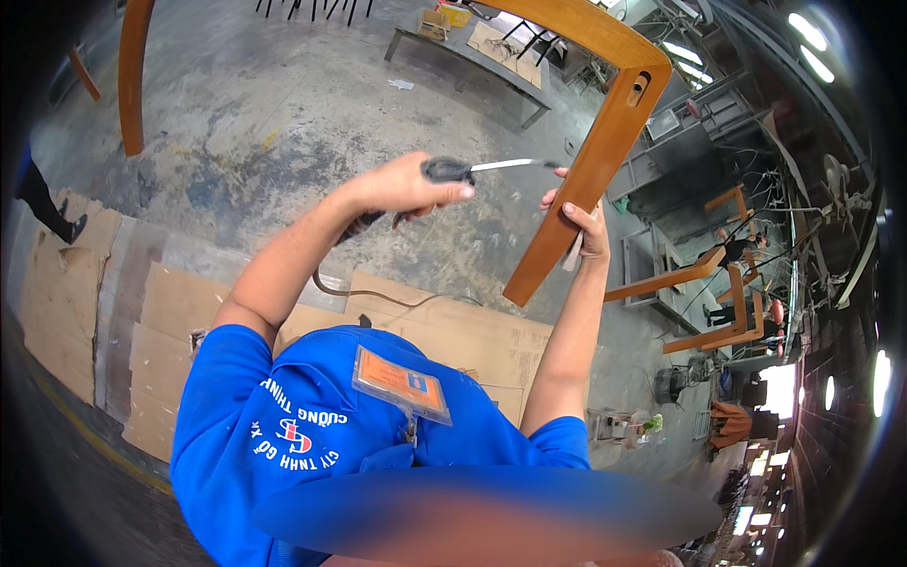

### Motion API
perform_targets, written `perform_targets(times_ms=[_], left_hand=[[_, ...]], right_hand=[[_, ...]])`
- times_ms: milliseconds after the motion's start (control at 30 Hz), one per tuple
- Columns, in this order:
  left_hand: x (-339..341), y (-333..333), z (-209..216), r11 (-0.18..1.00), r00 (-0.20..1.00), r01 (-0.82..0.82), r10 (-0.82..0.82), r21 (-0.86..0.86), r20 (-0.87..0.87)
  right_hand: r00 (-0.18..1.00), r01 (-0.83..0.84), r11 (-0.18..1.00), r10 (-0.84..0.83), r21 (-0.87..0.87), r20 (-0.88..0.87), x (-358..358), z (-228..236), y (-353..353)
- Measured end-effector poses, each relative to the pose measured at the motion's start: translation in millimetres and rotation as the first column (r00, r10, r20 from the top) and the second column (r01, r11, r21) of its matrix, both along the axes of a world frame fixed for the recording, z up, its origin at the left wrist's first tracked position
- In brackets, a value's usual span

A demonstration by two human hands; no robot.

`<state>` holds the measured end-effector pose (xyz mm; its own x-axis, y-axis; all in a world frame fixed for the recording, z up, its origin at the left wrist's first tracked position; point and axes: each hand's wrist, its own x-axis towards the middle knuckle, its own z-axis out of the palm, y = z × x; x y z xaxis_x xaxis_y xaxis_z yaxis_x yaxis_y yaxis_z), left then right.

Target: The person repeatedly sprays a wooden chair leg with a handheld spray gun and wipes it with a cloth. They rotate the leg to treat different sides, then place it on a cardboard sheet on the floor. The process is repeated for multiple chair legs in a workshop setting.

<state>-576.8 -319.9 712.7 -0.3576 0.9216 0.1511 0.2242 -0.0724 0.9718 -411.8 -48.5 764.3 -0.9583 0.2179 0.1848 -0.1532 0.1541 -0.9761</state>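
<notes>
My left hand point(402, 184) is closed around the grip of a dark air blow gun point(449, 170). Its thin metal nozzle point(510, 164) points right at an orange-brown wooden frame point(590, 165). A hose point(359, 288) trails from the gun down toward my blue shirt. My right hand point(584, 225) grips the frame's near leg from the right side, and a pale cloth point(573, 253) sits under the palm. The frame arches over the top of the view, and its other leg point(132, 76) hangs at the far left.
Flattened cardboard sheets point(161, 321) lie on the concrete floor below my arms. A low bench point(472, 52) with boxes stands at the back. Another person's leg point(42, 203) shows at the left edge. More wooden frames point(727, 302) and people stand at the right.
</notes>
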Motion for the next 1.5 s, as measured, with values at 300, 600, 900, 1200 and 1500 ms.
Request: perform_targets(times_ms=[300,600,900,1200,1500], left_hand=[[26,-157,-259,0.85,0.93,-0.288,0.359,-0.441,0.084],[75,-311,-267,0.717,0.824,-0.326,0.535,-0.616,0.186],[48,-302,-196,0.824,0.938,-0.098,0.263,-0.557,0.224],[50,-257,-309,0.887,0.959,-0.254,0.282,-0.386,0.016],[26,-262,-341,0.858,0.986,-0.102,0.153,-0.503,0.061]], right_hand=[[1.0,0.004,0.987,-0.007,-0.16,-0.016,11,-3,-10],[0.994,-0.079,0.93,0.048,-0.358,-0.093,22,-15,-9],[0.998,-0.032,0.942,0.009,-0.335,-0.07,13,-21,-27],[0.979,0.194,0.976,-0.198,-0.101,-0.039,18,-22,-25],[0.934,0.32,0.915,-0.348,-0.244,-0.077,70,11,-63]])
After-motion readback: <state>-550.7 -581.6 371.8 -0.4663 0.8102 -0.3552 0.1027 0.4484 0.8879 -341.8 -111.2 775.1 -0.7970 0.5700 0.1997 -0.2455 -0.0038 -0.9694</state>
